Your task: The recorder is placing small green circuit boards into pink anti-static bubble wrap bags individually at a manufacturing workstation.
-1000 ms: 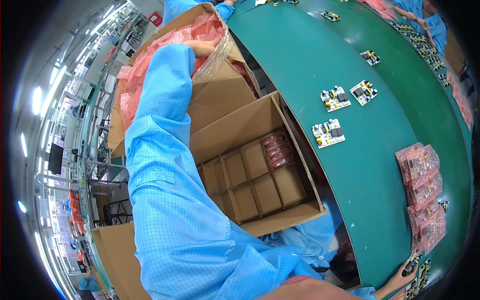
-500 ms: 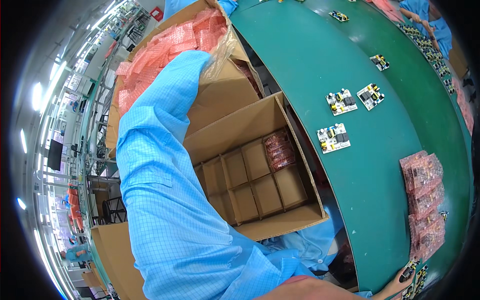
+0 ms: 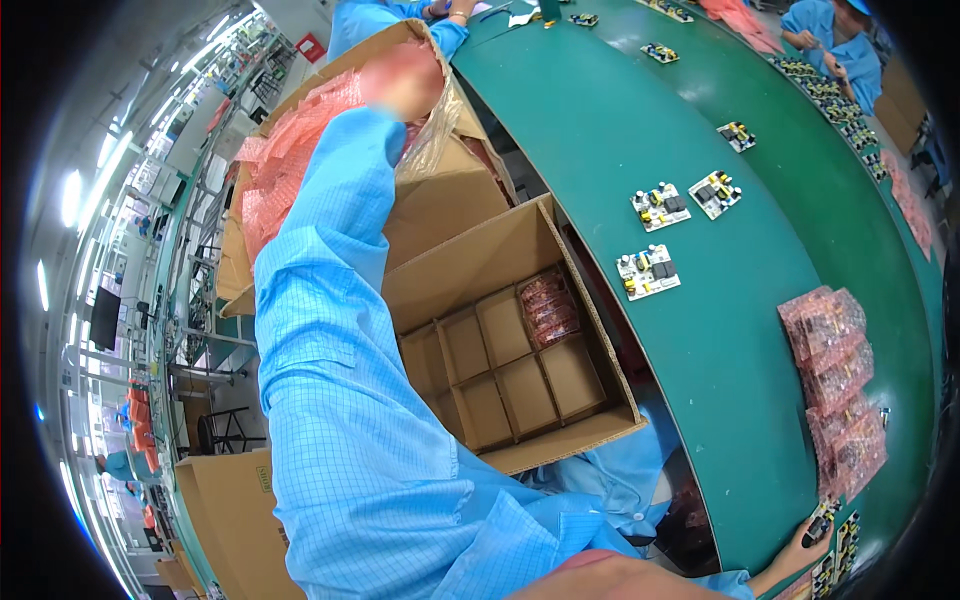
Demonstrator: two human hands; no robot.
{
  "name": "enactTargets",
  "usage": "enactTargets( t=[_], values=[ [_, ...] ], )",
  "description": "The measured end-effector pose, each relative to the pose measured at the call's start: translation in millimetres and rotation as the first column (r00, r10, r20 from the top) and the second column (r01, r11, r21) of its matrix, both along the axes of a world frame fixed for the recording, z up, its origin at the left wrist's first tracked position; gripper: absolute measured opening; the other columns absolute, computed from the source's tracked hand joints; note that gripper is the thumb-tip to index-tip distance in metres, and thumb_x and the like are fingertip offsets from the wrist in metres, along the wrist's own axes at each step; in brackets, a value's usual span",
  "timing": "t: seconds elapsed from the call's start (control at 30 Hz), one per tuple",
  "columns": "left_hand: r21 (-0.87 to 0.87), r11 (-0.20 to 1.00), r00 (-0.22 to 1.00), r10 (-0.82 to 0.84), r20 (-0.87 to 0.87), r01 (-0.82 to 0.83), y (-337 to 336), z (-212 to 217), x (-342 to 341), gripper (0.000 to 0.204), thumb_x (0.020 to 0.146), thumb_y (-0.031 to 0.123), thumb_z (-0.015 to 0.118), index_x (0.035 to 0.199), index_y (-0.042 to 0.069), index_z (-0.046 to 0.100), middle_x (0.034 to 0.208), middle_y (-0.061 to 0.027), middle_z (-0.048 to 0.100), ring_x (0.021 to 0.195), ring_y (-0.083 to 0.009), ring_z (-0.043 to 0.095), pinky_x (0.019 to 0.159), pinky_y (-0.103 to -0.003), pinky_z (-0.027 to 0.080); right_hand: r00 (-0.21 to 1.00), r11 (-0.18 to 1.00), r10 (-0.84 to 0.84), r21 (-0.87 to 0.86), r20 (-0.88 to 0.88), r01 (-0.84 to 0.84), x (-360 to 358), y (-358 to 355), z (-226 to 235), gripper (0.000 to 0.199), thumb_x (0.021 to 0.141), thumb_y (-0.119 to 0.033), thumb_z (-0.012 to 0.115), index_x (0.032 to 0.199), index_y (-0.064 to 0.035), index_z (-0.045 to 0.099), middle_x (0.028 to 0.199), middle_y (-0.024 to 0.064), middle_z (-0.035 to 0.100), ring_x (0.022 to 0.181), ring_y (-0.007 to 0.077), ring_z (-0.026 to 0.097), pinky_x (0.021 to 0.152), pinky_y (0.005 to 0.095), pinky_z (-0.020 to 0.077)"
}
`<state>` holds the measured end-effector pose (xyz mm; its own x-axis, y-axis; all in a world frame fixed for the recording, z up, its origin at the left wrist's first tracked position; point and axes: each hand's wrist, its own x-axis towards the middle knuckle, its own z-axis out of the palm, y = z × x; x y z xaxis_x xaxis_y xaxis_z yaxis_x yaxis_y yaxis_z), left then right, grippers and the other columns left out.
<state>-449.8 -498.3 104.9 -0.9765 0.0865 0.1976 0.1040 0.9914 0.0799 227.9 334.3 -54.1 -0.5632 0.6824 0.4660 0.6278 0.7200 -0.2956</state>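
Note:
My left arm reaches to the far left, over an open cardboard box (image 3: pixel 445 195) heaped with pink bubble-wrap bags (image 3: pixel 300 150). My left hand (image 3: pixel 402 97) is smeared by motion; a pink bubble-wrap bag (image 3: pixel 405 65), equally blurred, moves with it, so the hand seems closed on it. Its fingers are not distinct. At the lower right, my right hand (image 3: pixel 806 545) is closed on the edge of a circuit board (image 3: pixel 824 520) with dark and yellow parts. Just beyond it lies an overlapping row of bagged circuit boards (image 3: pixel 835 385) on the green table (image 3: pixel 700 380).
A divided carton (image 3: pixel 615 430) stands between my arm and the table; one compartment holds bagged boards (image 3: pixel 550 307). Bare circuit boards (image 3: pixel 648 271) lie on the table. More boards (image 3: pixel 848 550) sit beside my right hand. Co-workers (image 3: pixel 845 60) are across the table and at the far left.
My left hand has risen into sight among the pink bags, with a blurred bag at its fingers. My right hand stays at the board. The whole view has shifted slightly.

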Motion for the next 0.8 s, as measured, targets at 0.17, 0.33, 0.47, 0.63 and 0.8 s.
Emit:
enactTargets(
  t=[0.17, 0.33, 0.47, 0.63, 0.8],
  values=[
    [0.103, 0.994, 0.937, 0.066, -0.344, -0.032, -67, 80, 54, 0.045, 0.077, 0.035, 0.073, 0.113, 0.009, 0.067, 0.119, -0.0218, 0.066, 0.110, -0.0376, 0.064, 0.094, -0.045, 0.051, 0.998, 0.994, 0.055, -0.097, -0.040, -0.059, -30, -37, 14, 0.056, 0.094, -0.028, 0.069, 0.139, -0.0002, 0.051, 0.130, 0.0194, 0.053, 0.122, 0.0335, 0.052, 0.104, 0.0430, 0.0416],
    [0.183, 0.983, 0.740, 0.108, -0.664, 0.021, -66, 115, 80, 0.042, 0.075, 0.030, 0.077, 0.111, 0.009, 0.067, 0.109, -0.0181, 0.067, 0.107, -0.0352, 0.064, 0.092, -0.042, 0.051, 1.000, 0.995, 0.005, -0.103, -0.015, -0.007, -21, -43, 16, 0.055, 0.095, -0.028, 0.066, 0.139, 0.0019, 0.050, 0.133, 0.0197, 0.053, 0.123, 0.0343, 0.050, 0.106, 0.0444, 0.0394],
    [0.162, 0.967, 0.518, 0.038, -0.855, 0.197, -88, 161, 101, 0.038, 0.075, 0.020, 0.079, 0.107, 0.005, 0.067, 0.107, -0.0151, 0.067, 0.105, -0.0314, 0.063, 0.094, -0.039, 0.049, 0.999, 0.995, 0.041, -0.085, -0.018, -0.042, -22, -38, 11, 0.055, 0.095, -0.029, 0.066, 0.138, 0.0016, 0.051, 0.132, 0.0199, 0.053, 0.122, 0.0347, 0.050, 0.105, 0.0449, 0.0399],
    [0.208, 0.913, 0.379, 0.065, -0.923, 0.350, -104, 194, 118, 0.038, 0.078, 0.017, 0.077, 0.111, 0.004, 0.064, 0.107, -0.0132, 0.066, 0.102, -0.0265, 0.062, 0.092, -0.036, 0.048, 0.997, 0.996, 0.060, -0.068, -0.041, -0.062, -21, -34, 6, 0.055, 0.094, -0.028, 0.068, 0.138, -0.0004, 0.051, 0.130, 0.0194, 0.054, 0.121, 0.0353, 0.051, 0.104, 0.0454, 0.0402],
    [0.089, 0.921, 0.284, -0.024, -0.959, 0.378, -50, 207, 130, 0.038, 0.076, 0.014, 0.079, 0.110, 0.003, 0.064, 0.109, -0.0119, 0.065, 0.101, -0.0264, 0.061, 0.092, -0.038, 0.047, 0.993, 0.994, 0.103, -0.027, -0.058, -0.104, -17, -40, 12, 0.055, 0.091, -0.026, 0.071, 0.137, -0.0022, 0.053, 0.127, 0.0195, 0.056, 0.120, 0.0366, 0.051, 0.103, 0.0453, 0.0393]
  ],
)
